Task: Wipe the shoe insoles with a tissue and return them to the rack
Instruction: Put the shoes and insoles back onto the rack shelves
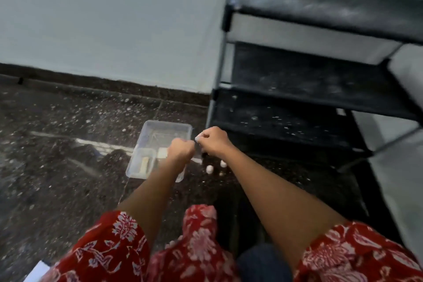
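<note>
Insoles: I cannot make any out; the blur hides whatever my fingers pinch.
Sleeves (109, 247): nearest me, red cloth with a pale floral print, soft and loose.
Left hand (180, 151): curled into a fist over the tray, knuckles up; I cannot tell if anything is in it.
Right hand (214, 141): fingers closed, touching the left hand at the fingertips, a small pale scrap between them that I cannot identify.
Tray (168, 126): clear plastic, rectangular, rounded corners, under my left wrist, with a smaller clear box inside.
Floor (57, 144): dark speckled stone, glossy.
Rack (309, 89): black fabric shelves on thin metal tubes, dusty, beyond my right hand, apart from both hands.
</note>
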{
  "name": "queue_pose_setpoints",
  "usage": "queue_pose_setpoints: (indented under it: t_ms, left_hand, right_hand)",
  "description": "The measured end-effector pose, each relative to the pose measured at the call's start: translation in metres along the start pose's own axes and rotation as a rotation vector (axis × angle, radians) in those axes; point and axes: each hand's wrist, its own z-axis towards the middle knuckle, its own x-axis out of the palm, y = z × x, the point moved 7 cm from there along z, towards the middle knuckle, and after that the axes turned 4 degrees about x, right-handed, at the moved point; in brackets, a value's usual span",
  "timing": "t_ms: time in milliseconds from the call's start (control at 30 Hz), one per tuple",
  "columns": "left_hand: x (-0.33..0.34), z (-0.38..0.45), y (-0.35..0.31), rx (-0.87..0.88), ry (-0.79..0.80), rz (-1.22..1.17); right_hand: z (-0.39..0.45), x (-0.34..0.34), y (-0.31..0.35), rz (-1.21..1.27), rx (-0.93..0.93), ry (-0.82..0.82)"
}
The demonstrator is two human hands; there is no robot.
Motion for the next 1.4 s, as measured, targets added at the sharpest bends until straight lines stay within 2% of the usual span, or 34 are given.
queue_pose_setpoints:
  t_ms: [233, 467, 667, 800, 900, 1000, 1133, 1267, 1300, 1400]
  left_hand:
    - [0.087, -0.119, -0.109, 0.213, 0.184, 0.073]
    - [0.206, -0.267, -0.165, 0.256, 0.367, 0.097]
    - [0.334, -0.308, -0.129, 0.311, 0.436, 0.242]
    - [0.397, -0.311, -0.079, 0.326, 0.514, 0.471]
    - [0.434, -0.309, -0.035, 0.355, 0.571, 0.648]
    - [0.466, -0.306, 0.009, 0.398, 0.645, 0.772]
    - [0.497, -0.297, 0.065, 0.557, 0.739, 0.998]
    - [0.518, -0.287, 0.099, 0.718, 0.882, 1.269]
    - [0.522, -0.285, 0.102, 0.720, 0.915, 1.296]
    - [0.527, -0.281, 0.108, 0.579, 1.010, 1.223]
  right_hand:
    - [-0.128, -0.155, -0.059, 0.151, 0.019, -0.183]
    - [-0.226, -0.270, -0.195, 0.213, 0.173, -0.451]
    - [-0.251, -0.288, -0.337, 0.099, 0.383, -0.558]
    - [-0.255, -0.268, -0.417, 0.089, 0.549, -0.674]
    - [-0.251, -0.237, -0.463, 0.029, 0.666, -0.580]
    - [-0.241, -0.205, -0.500, -0.068, 0.737, -0.405]
    - [-0.235, -0.167, -0.532, -0.152, 0.716, -0.192]
    - [-0.236, -0.134, -0.554, -0.379, 0.711, -0.012]
    - [-0.238, -0.128, -0.559, -0.402, 0.737, 0.016]
    - [-0.239, -0.118, -0.567, -0.402, 0.815, 0.036]
